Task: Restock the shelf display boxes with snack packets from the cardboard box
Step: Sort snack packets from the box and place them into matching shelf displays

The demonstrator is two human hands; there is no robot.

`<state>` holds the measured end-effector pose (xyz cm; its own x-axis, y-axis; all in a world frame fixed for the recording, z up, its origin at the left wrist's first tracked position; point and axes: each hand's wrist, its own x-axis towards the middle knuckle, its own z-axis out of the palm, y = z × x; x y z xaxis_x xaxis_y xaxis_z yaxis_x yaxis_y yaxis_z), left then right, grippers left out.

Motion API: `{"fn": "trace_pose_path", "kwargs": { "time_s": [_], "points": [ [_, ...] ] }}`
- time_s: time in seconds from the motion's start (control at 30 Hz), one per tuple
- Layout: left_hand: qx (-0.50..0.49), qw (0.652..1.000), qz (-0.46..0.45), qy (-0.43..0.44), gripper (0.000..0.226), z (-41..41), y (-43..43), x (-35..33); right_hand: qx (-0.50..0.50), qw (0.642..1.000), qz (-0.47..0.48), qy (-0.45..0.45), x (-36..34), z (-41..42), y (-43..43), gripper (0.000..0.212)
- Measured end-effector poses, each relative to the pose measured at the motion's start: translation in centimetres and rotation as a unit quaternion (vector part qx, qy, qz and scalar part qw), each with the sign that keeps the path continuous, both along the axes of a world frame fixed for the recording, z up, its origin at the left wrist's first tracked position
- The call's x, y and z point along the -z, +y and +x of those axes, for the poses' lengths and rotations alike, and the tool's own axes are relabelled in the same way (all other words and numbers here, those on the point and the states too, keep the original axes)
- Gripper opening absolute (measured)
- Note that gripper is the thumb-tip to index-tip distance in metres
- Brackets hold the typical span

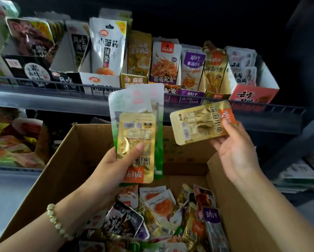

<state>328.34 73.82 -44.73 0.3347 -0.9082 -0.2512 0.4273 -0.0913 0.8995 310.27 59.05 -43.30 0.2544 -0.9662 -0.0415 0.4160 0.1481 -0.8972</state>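
Observation:
My left hand (116, 166) grips a small stack of snack packets above the cardboard box (65, 160): a gold packet (136, 135) in front and a taller green-and-white packet (134, 100) behind it. My right hand (238, 153) holds a single gold packet (198, 124) sideways, just below the shelf rail. The box holds several loose mixed packets (161, 215). On the shelf above, a gold display box (214, 73) holds matching gold packets, next to a purple display box (191, 73).
A row of display boxes fills the upper shelf behind a wire rail (61, 84), ending with a red-and-white box (254, 93) at right. A lower shelf at left holds more snacks (12, 139). Dark shelf frame (298, 124) stands at right.

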Motion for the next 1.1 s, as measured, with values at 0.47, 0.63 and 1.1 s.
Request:
{"fn": "trace_pose_path", "kwargs": {
  "time_s": [0.47,0.63,1.1],
  "points": [
    [-0.028,0.999,0.021,0.037,0.029,-1.1,0.3,2.2,-0.205,0.953,-0.053,0.215,3.4,3.8,6.3,0.034],
    [-0.017,0.995,0.011,0.098,0.039,-0.4,0.2,1.7,-0.230,0.955,0.024,0.188,3.6,3.7,6.0,0.049],
    [0.044,0.993,0.089,-0.058,0.040,0.1,0.0,1.3,-0.044,0.941,-0.135,0.306,1.5,1.6,2.6,0.016]
  ]
}}
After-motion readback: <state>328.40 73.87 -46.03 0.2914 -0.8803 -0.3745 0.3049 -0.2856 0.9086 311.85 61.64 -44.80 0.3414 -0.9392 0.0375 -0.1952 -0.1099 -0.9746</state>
